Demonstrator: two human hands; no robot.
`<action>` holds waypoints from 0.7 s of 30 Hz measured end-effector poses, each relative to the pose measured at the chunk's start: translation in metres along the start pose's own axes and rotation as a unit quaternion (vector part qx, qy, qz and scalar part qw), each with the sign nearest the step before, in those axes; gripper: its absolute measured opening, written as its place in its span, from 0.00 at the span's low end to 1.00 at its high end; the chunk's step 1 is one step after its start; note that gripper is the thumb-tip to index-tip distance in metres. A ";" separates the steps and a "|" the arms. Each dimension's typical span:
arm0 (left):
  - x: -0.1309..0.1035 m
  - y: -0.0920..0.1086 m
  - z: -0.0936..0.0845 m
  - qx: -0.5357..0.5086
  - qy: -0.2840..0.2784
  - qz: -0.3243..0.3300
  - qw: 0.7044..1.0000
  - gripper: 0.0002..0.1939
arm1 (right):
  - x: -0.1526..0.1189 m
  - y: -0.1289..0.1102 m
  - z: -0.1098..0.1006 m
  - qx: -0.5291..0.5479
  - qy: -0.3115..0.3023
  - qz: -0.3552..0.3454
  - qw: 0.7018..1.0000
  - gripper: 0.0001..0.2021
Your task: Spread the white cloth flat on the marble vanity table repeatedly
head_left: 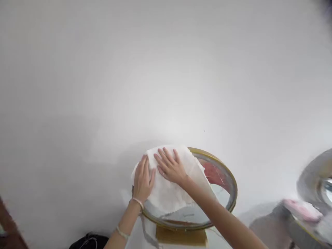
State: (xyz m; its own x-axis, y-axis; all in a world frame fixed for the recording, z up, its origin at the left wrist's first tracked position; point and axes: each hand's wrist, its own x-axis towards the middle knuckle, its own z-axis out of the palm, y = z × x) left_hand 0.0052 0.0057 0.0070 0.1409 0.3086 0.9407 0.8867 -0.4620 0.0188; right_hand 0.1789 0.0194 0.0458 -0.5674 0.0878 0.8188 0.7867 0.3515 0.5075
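A white sheet (178, 193) with a ragged right edge covers much of an oval mirror (222, 197) in a gold-coloured rim. My left hand (142, 178) rests at the sheet's left edge, fingers stretched up and the thumb apart. Flat on the upper part of the sheet lies my right hand (171, 167), its fingers spread. The mirror's right side shows bare glass with a red reflection in it. Beneath the lower rim is a yellowish-brown block (181, 236).
A pale wall (166, 76) rises behind the mirror. At the lower right are a blurred pink and white item (303, 210) and a round silvery object (315, 176). A black item (89, 241) lies at the bottom left, with a brown edge (10, 224) farther left.
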 end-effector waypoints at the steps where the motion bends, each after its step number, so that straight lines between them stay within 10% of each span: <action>1: 0.009 0.002 0.005 -0.002 -0.002 0.010 1.000 0.29 | -0.001 0.001 0.000 -0.002 -0.002 0.021 1.000 0.25; 13: 0.098 0.089 0.036 -0.067 0.044 0.220 0.972 0.16 | -0.061 0.026 -0.022 -0.090 0.126 0.330 0.931 0.32; 17: 0.084 0.064 0.028 -0.106 0.066 0.139 0.982 0.17 | -0.058 0.000 -0.016 -0.033 0.066 0.259 0.963 0.33; 21: 0.012 0.008 0.025 -0.087 0.093 -0.029 0.991 0.24 | -0.074 -0.040 0.007 0.059 -0.055 0.112 0.990 0.30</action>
State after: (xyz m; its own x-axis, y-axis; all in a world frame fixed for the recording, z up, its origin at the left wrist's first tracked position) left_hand 0.0253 0.0264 0.0095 -0.0056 0.1867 0.9824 0.7996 -0.5891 0.1165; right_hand 0.1876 0.0055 -0.0366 -0.4104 0.2746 0.8696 0.8656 0.4174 0.2767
